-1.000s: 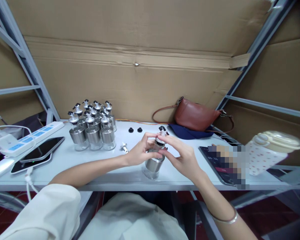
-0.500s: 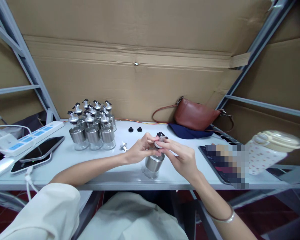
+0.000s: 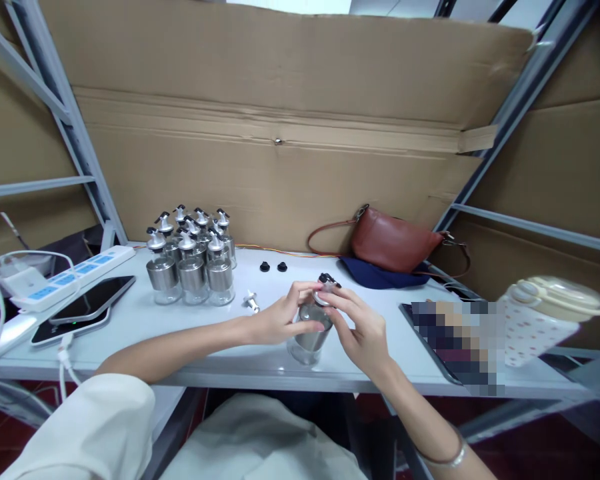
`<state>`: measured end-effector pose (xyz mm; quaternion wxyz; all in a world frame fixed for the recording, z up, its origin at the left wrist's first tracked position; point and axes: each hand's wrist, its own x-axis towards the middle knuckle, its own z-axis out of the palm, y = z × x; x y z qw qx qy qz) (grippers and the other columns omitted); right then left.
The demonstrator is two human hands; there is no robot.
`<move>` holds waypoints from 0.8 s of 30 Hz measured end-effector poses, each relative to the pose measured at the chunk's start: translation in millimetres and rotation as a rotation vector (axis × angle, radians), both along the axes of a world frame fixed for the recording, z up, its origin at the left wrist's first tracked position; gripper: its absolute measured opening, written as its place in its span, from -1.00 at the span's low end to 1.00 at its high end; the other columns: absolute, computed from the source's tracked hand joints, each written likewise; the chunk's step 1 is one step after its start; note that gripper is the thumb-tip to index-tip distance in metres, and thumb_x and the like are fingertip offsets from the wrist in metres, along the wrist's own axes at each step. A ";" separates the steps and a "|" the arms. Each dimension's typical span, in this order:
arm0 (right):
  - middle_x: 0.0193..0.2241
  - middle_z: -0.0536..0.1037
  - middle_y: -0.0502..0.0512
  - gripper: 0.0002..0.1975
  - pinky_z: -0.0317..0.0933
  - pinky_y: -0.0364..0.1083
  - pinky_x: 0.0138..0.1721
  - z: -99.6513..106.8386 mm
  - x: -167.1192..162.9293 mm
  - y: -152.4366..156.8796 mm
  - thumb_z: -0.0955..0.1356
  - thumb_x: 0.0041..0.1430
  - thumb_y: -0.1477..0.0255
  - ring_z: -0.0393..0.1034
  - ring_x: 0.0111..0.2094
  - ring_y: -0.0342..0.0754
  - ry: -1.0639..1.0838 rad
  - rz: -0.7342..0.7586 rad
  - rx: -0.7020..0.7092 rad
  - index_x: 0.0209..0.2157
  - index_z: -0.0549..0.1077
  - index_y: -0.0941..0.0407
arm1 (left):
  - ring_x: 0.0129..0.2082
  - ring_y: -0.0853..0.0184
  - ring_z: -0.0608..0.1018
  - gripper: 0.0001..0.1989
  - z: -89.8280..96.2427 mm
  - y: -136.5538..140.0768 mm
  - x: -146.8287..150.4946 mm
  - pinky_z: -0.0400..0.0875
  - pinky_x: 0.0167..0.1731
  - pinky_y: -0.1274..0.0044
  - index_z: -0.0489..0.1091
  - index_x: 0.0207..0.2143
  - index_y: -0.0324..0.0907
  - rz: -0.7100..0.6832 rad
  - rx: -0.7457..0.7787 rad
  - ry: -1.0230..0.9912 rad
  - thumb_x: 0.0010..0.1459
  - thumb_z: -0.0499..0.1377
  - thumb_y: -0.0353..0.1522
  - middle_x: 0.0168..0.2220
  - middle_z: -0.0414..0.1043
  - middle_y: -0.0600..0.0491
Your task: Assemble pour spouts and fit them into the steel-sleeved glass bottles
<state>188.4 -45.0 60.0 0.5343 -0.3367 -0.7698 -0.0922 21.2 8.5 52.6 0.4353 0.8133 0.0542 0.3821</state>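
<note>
A glass bottle (image 3: pixel 307 347) with a brushed metal band stands near the table's front edge. On its mouth sits a pour spout (image 3: pixel 329 281) with a black tip, partly covered by fingers. My left hand (image 3: pixel 283 321) is closed around the bottle's upper part, its thumb across the front and its fingers up by the spout. From the right, my right hand (image 3: pixel 363 327) pinches the spout's silver collar. A loose silver and white spout (image 3: pixel 251 302) lies left of the bottle. Farther back are two small black stoppers (image 3: pixel 265 267).
Several bottles with spouts (image 3: pixel 193 270) stand grouped at the back left. A power strip (image 3: pixel 75 277) and phone (image 3: pixel 93 299) lie at far left. A brown bag (image 3: pixel 393 240) rests on a navy cloth item (image 3: pixel 380 273); a tablet-like device (image 3: pixel 425 340) and dotted cup (image 3: pixel 535 327) are right.
The view has tilted upward slightly. My left thumb has moved down from the spout's collar onto the bottle's side. My right hand stays at the spout.
</note>
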 end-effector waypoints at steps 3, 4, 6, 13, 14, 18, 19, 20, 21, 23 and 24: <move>-0.22 0.59 0.05 -0.73 0.40 -0.06 -0.11 5.4 -12.3 1.6 0.32 0.15 0.55 0.49 -0.13 -0.04 0.085 0.089 0.004 -0.12 0.44 -0.02 | 0.05 0.24 0.40 -0.55 13.8 -10.0 -15.0 0.29 0.03 0.33 -0.03 0.06 -0.07 0.081 0.006 0.026 0.19 0.10 -0.37 0.09 0.22 -0.14; -0.18 0.57 0.06 -0.70 0.39 -0.05 -0.09 9.4 -18.7 2.4 0.33 0.15 0.54 0.48 -0.12 -0.04 0.121 0.129 -0.009 -0.08 0.40 -0.02 | 0.05 0.24 0.41 -0.58 19.5 -14.2 -22.3 0.30 0.02 0.34 -0.03 0.06 -0.07 0.117 0.010 0.016 0.20 0.08 -0.38 0.08 0.24 -0.13; -0.07 0.52 0.10 -0.61 0.36 -0.01 -0.04 20.2 -33.7 4.1 0.35 0.15 0.51 0.44 -0.05 -0.04 0.190 0.231 -0.078 0.01 0.30 -0.01 | 0.06 0.24 0.40 -0.59 30.2 -23.3 -40.4 0.31 0.01 0.36 -0.03 0.04 -0.07 0.213 0.005 -0.015 0.21 0.08 -0.38 0.07 0.25 -0.12; 0.17 0.28 0.14 -0.63 0.08 0.09 0.20 43.2 -85.1 22.0 0.33 0.15 0.25 0.14 0.21 -0.03 0.515 0.577 -0.570 -0.02 0.22 -0.03 | -0.03 0.30 0.48 -0.66 18.5 -28.1 -118.3 0.35 0.00 0.31 -0.06 -0.05 -0.08 0.704 -0.083 -0.085 0.22 0.06 -0.36 -0.08 0.37 -0.04; 0.17 0.28 0.15 -0.62 0.06 0.09 0.21 41.0 -90.8 27.3 0.34 0.12 0.21 0.13 0.21 -0.02 0.562 0.589 -0.636 -0.04 0.24 -0.02 | -0.05 0.30 0.49 -0.68 11.5 -23.5 -126.6 0.35 0.00 0.30 -0.06 -0.08 -0.09 0.750 -0.073 -0.078 0.21 0.06 -0.35 -0.10 0.38 -0.04; 0.20 0.26 0.09 -0.56 -0.04 0.10 0.24 27.1 -114.7 52.8 0.34 0.08 0.14 0.04 0.26 0.00 0.690 0.605 -0.915 -0.02 0.32 -0.03 | -0.06 0.28 0.49 -0.68 -10.3 -2.5 -145.2 0.37 -0.01 0.28 -0.07 -0.09 -0.10 0.832 -0.002 -0.067 0.20 0.05 -0.32 -0.12 0.37 -0.06; 0.21 0.24 0.08 -0.55 -0.05 0.11 0.24 23.5 -121.9 59.8 0.31 0.10 0.13 0.01 0.27 0.00 0.738 0.605 -0.993 0.01 0.32 -0.02 | -0.05 0.28 0.48 -0.66 -12.9 1.8 -146.6 0.37 -0.01 0.29 -0.06 -0.08 -0.11 0.856 0.033 -0.064 0.19 0.05 -0.31 -0.10 0.34 -0.08; 0.22 0.23 0.07 -0.54 -0.06 0.12 0.24 20.1 -129.7 67.0 0.26 0.14 0.11 -0.01 0.28 0.01 0.801 0.596 -1.060 0.04 0.32 -0.01 | -0.02 0.26 0.46 -0.65 -14.7 5.4 -147.0 0.37 0.00 0.29 -0.05 -0.07 -0.11 0.899 0.084 -0.058 0.18 0.06 -0.30 -0.07 0.31 -0.10; 0.23 0.22 0.06 -0.53 -0.08 0.13 0.24 16.9 -137.8 74.4 0.21 0.18 0.10 -0.04 0.29 0.01 0.856 0.580 -1.108 0.07 0.31 0.00 | 0.02 0.24 0.42 -0.62 -16.0 8.1 -146.4 0.35 0.01 0.29 -0.02 -0.06 -0.12 0.961 0.146 -0.050 0.15 0.09 -0.29 -0.03 0.27 -0.11; 0.22 0.23 0.06 -0.48 -0.08 0.12 0.24 10.7 -154.1 89.7 0.11 0.24 0.09 -0.04 0.29 0.01 0.911 0.520 -1.148 0.10 0.30 0.04 | 0.11 0.18 0.32 -0.53 -18.2 11.4 -143.2 0.29 0.07 0.27 0.01 -0.01 -0.13 1.112 0.256 -0.048 0.09 0.16 -0.27 0.04 0.18 -0.13; 0.20 0.27 0.08 -0.45 -0.04 0.11 0.23 7.9 -161.4 97.9 0.06 0.26 0.09 0.01 0.27 0.02 0.892 0.506 -1.133 0.11 0.30 0.07 | 0.16 0.15 0.27 -0.47 -19.6 12.2 -140.8 0.25 0.11 0.25 0.00 0.03 -0.13 1.167 0.281 -0.051 0.08 0.18 -0.27 0.08 0.13 -0.14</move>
